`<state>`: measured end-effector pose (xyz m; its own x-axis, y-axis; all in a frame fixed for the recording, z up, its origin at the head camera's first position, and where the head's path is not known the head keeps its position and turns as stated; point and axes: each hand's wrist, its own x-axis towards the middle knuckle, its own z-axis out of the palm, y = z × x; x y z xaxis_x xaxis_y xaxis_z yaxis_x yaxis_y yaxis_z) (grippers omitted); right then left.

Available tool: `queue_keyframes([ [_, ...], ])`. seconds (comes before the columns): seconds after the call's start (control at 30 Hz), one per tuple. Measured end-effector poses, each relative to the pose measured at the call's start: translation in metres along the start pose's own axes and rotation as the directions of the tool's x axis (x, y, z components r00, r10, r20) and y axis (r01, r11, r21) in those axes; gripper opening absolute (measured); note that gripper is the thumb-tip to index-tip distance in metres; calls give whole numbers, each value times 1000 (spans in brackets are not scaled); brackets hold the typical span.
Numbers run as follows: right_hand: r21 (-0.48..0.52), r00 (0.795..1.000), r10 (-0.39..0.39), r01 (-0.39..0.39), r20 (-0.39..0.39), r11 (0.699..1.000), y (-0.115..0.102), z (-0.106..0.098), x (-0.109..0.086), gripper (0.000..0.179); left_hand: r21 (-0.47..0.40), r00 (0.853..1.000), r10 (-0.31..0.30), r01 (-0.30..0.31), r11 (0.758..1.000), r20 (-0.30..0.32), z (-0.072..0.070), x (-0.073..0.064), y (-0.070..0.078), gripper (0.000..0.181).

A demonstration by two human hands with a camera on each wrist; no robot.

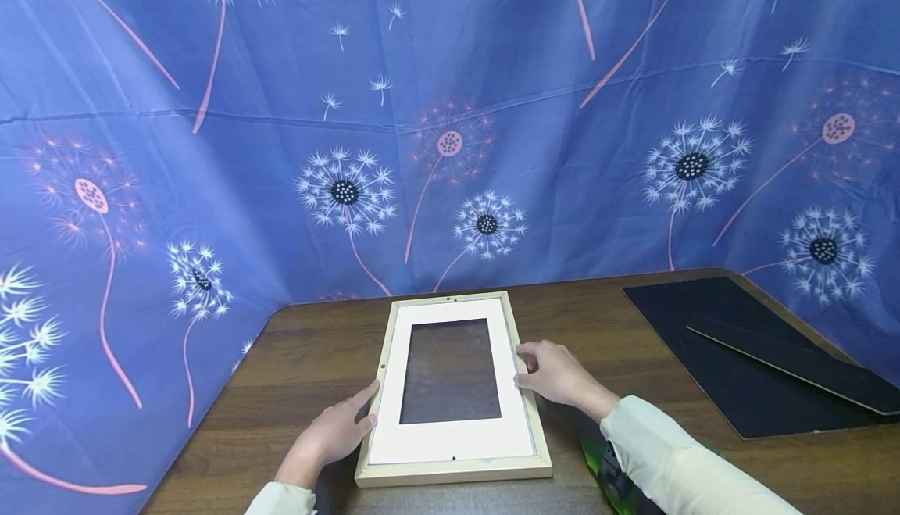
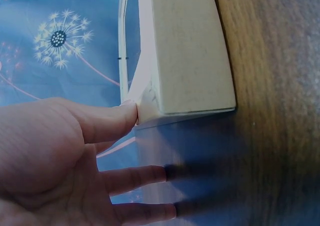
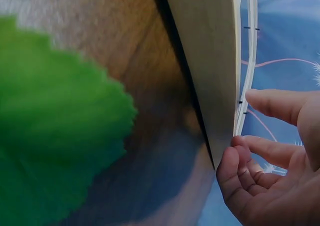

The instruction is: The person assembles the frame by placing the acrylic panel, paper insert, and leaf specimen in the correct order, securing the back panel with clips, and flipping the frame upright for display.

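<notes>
A pale wooden picture frame [image 1: 450, 474] lies on the brown table. Inside it is a white mat [image 1: 457, 443] with a rectangular window, through which a dark, glossy surface [image 1: 450, 374] shows. My left hand [image 1: 336, 427] is at the frame's left side, its fingers extended; in the left wrist view the thumb [image 2: 112, 121] touches the rail near the corner. On the opposite side, my right hand [image 1: 557, 373] grips the right rail with curled fingers [image 3: 230, 168], and its thumb lies over the inner edge. Small dark tabs [image 3: 242, 102] dot the frame's inner rim.
At the right, a large black board [image 1: 703, 343] lies flat, and a narrower black strip [image 1: 794, 363] rests across it. A green leaf-shaped thing [image 3: 60, 121] is close to my right forearm, partly hidden by the sleeve. Blue dandelion-print cloth [image 1: 450, 69] hangs behind the table.
</notes>
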<state>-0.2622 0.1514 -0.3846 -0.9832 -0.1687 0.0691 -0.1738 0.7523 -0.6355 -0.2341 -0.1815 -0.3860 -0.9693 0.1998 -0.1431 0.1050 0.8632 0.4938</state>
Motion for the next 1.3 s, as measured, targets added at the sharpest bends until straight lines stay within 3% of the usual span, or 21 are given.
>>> queue_keyframes([
  [0.23, -99, 998, 4, 2, 65, 995, 4, -5, 0, 52, 15, 1000, 1, -1, 1000, 3, 0, -1, 1, 53],
  [0.47, -157, 997, -4, 17, 83, 987, 6, -9, -1, 51, 53, 1000, 22, -21, 998, -17, 4, 2, 4, 52],
  [0.73, -169, 996, 2, 14, 94, 986, 6, -13, -2, 50, 81, 999, -8, 10, 997, -31, 10, 2, 13, 51],
  [1.3, -228, 991, 14, 16, 133, 974, 16, -26, -6, 52, 111, 999, 5, 1, 994, -52, 16, 3, 30, 50],
])
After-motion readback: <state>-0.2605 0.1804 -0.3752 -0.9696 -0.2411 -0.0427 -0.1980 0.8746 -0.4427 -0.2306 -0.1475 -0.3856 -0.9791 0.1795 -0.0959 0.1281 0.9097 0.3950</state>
